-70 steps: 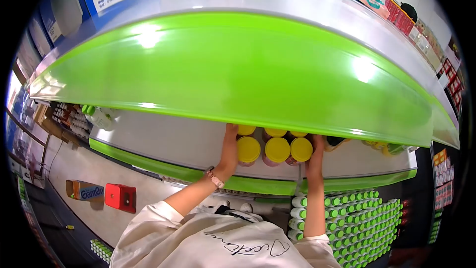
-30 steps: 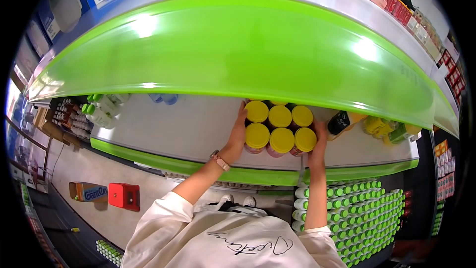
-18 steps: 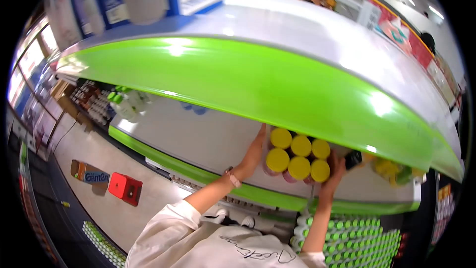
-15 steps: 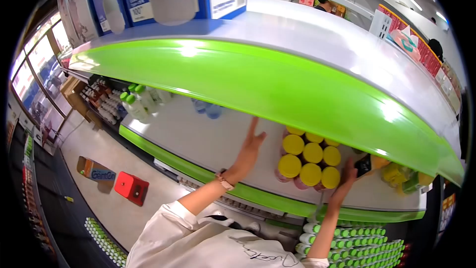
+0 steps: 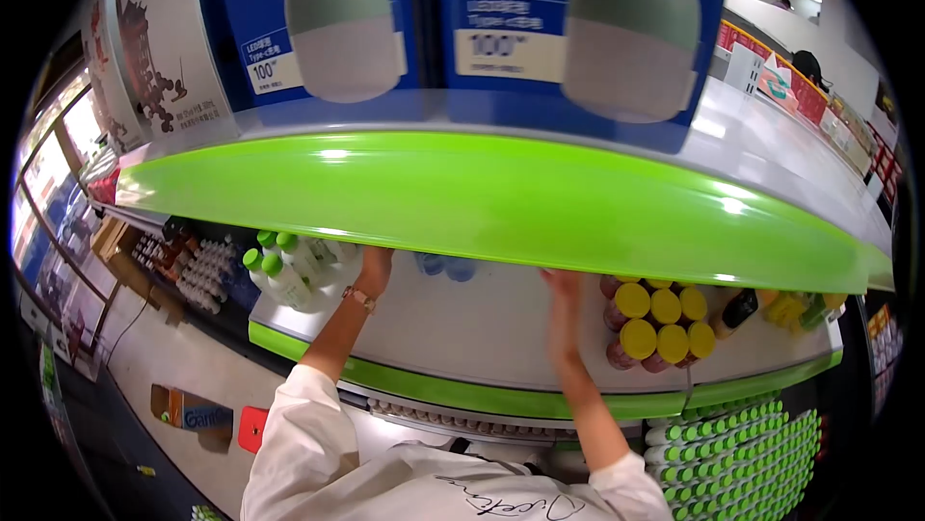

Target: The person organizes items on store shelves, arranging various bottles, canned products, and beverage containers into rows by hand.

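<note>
My left hand [image 5: 376, 269] reaches under the green edge [image 5: 501, 203] of the upper shelf, between white bottles with green caps [image 5: 286, 280] and blue-tinted items [image 5: 445, 266]. The upper shelf hides its fingers. My right hand [image 5: 562, 282] is also partly beneath that edge, blurred, between the blue items and the jars; its fingers cannot be made out. Several yellow-lidded jars [image 5: 638, 339] stand grouped at the right of the lower shelf [image 5: 462, 338], apart from both hands. A dark-labelled bottle [image 5: 739, 311] lies or leans right of the jars.
Blue lamp boxes [image 5: 438, 20] stand on the upper shelf. Rows of green-capped bottles [image 5: 737, 454] are below right. On the floor at the left are a cardboard box [image 5: 193, 412] and a red stool [image 5: 252, 429]. A person's dark head [image 5: 807, 65] shows at the upper right.
Both hands have left the yellow-lidded jars and moved left. The view has turned left, bringing more of the lamp boxes into sight. The jars stay grouped on the lower shelf.
</note>
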`<state>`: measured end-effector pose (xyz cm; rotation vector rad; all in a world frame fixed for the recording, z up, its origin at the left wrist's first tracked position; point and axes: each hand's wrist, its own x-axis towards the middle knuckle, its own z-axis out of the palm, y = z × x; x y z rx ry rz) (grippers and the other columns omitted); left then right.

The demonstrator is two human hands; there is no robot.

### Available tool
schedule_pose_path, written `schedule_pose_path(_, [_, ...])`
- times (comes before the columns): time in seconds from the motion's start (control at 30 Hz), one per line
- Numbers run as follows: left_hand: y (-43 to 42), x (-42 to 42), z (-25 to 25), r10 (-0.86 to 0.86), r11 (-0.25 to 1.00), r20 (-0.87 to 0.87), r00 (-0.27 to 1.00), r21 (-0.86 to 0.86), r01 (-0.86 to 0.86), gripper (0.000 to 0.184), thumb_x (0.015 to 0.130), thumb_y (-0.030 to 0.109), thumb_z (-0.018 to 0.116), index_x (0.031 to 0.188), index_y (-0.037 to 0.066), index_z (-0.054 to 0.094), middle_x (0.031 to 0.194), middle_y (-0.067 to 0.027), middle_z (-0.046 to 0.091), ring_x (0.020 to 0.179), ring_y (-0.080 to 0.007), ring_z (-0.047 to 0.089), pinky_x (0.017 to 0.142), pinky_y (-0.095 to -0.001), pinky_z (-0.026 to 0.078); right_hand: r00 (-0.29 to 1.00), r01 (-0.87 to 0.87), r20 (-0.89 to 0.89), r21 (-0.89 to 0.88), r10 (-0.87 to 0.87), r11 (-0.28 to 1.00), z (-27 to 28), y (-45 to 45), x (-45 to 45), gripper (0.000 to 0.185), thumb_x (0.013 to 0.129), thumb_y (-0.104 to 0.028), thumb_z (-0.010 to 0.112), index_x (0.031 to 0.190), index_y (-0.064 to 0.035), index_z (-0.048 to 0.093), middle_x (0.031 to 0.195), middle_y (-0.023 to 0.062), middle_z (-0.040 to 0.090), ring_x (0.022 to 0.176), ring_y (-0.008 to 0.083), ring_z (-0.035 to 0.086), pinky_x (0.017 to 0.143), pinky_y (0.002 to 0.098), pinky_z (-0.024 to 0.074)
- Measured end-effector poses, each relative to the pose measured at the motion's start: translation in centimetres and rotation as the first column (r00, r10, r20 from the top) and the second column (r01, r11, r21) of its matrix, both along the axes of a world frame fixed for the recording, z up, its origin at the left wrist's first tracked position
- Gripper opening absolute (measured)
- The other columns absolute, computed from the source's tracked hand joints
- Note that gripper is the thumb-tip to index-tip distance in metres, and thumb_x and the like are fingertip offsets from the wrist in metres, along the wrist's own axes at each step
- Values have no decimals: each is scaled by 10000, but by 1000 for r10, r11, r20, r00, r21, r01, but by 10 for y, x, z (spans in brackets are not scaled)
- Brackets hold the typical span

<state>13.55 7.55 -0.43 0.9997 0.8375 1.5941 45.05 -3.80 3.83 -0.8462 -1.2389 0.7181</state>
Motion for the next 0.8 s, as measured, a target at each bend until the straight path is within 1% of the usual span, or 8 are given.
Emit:
schedule_pose_path(0.03, [10,-6,-11,-54,997,-9,998,49,55,520,998,407,399,1387,66,346,1399,-55,390,1264,-171,382,1071,-340,299,986,-64,-162,-103,47,993,10,19,-37,543,984,-417,396,1369,-34,405,1353,121,429,1233,233,423,1038,386,342])
schedule_pose_path(0.13, [50,-21,-60,-14,970,-406,914,215,111,461,949,232,529,1354,59,388,1365,-85,429,1225,-210,426,1028,-350,355,984,-118,101,-271,150,955,-20,82,-92,517,978,-344,465,1367,-10,400,1347,152,448,1238,251,417,1052,363,311])
schedule_pose_path(0.17, [54,-23,-64,145,937,-612,778,337,90,461,925,175,572,1337,51,407,1348,-101,446,1212,-226,441,1011,-356,376,978,-104,153,-232,142,967,-28,92,-101,550,945,-360,519,1357,-12,412,1334,149,459,1230,250,425,1035,365,330])
schedule_pose_path(0.2, [50,-23,-63,458,837,-800,388,535,114,471,889,122,617,1314,34,434,1322,-126,468,1199,-246,457,991,-367,399,969,-91,209,-197,132,976,-32,97,-105,584,913,-377,574,1347,-15,424,1322,147,470,1221,249,432,1017,367,349])
schedule_pose_path(0.23, [51,-35,-62,442,835,-859,259,499,231,485,857,94,632,1300,17,453,1298,-161,492,1168,-290,482,973,-376,409,957,-77,263,-159,117,984,-36,103,-109,621,881,-393,628,1337,-17,435,1309,144,481,1212,248,440,1000,369,369])
schedule_pose_path(0.5, [57,-60,-43,381,809,-895,231,444,386,683,749,140,758,1337,41,424,1304,-123,507,1190,-269,482,990,-371,401,860,21,505,-180,75,983,-27,113,-86,719,784,-376,729,1329,-10,435,1277,151,498,1210,247,446,1000,376,372])
schedule_pose_path(0.67, [36,-50,-9,-115,862,-935,336,75,502,784,681,159,818,1346,55,419,1308,-103,508,1206,-247,473,1009,-366,390,662,-11,683,-404,310,914,9,83,-77,787,724,-366,792,1325,-6,434,1257,156,509,1208,246,449,999,380,374])
schedule_pose_path(0.8, [-20,-27,6,-485,774,-780,396,-173,609,864,626,174,867,1354,66,414,1311,-87,508,1219,-229,465,1023,-363,381,718,-412,256,-594,647,691,19,36,-82,1101,538,-298,910,1385,21,283,1291,189,452,1258,276,403,1047,393,340])
